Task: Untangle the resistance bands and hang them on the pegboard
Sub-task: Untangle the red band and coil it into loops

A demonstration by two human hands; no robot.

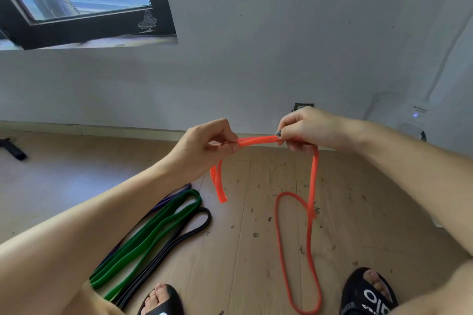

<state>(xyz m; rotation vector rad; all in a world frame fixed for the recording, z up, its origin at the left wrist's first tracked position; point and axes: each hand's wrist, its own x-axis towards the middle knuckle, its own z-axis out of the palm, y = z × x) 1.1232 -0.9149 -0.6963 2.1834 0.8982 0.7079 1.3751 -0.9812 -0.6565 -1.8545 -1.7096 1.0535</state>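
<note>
Pinching an orange band between them, the left hand and right hand hold it above the floor; green band lies lower left.

You're in a bare home room: wood-plank floor, plain white wall, black-framed window above it.

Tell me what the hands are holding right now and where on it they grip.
Both hands pinch the orange band along its top stretch: the left hand at one end of that span, the right hand at the other. The rest hangs down to the floor.
</note>
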